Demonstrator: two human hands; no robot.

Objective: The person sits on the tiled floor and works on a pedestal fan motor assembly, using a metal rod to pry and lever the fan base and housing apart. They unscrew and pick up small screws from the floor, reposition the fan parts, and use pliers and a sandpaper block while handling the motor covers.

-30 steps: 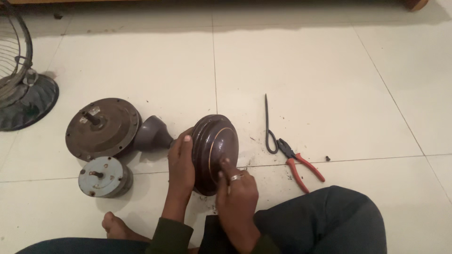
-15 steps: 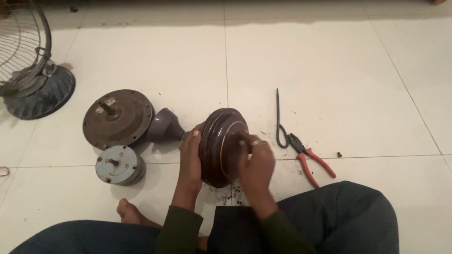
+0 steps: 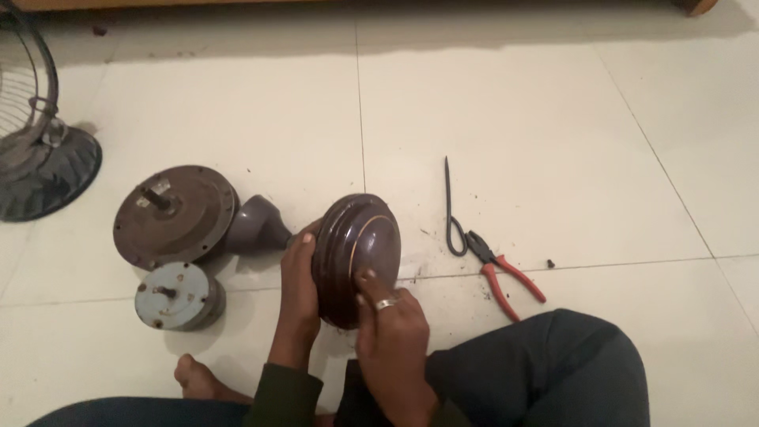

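The tiled floor (image 3: 553, 119) fills the view, pale, with dark specks scattered around its middle. A wooden edge runs along the top, cut off by the frame. At nine to ten o'clock stands a table fan (image 3: 35, 158), only its round dark base and part of the wire guard showing; the rest runs off the left edge. The person's dark-trousered leg (image 3: 545, 372) lies at five o'clock, and a bare foot (image 3: 198, 378) peeps out at seven o'clock, toes hidden.

Near the centre, tipped on edge on the floor, is the domed brown fan motor cover (image 3: 357, 257), with thin pale rings on its face. The left hand (image 3: 299, 273) is clamped on its left rim, fingers wrapped behind where they cannot be seen. The right hand (image 3: 389, 328), wearing a ring, presses against the cover's lower front; whether its fingertips pinch anything is hard to make out.

At nine o'clock from the cover lies a round brown motor plate (image 3: 175, 215) with a shaft stub, and just beside it a dark cone-shaped cap (image 3: 257, 225), partly behind the left hand. Below the plate sits a small grey round motor core (image 3: 178, 296). At three o'clock lie red-handled pliers (image 3: 502, 273), touching a thin dark looped metal tool (image 3: 451, 205), and farther right a tiny dark screw-like bit (image 3: 551, 263), too small to identify.
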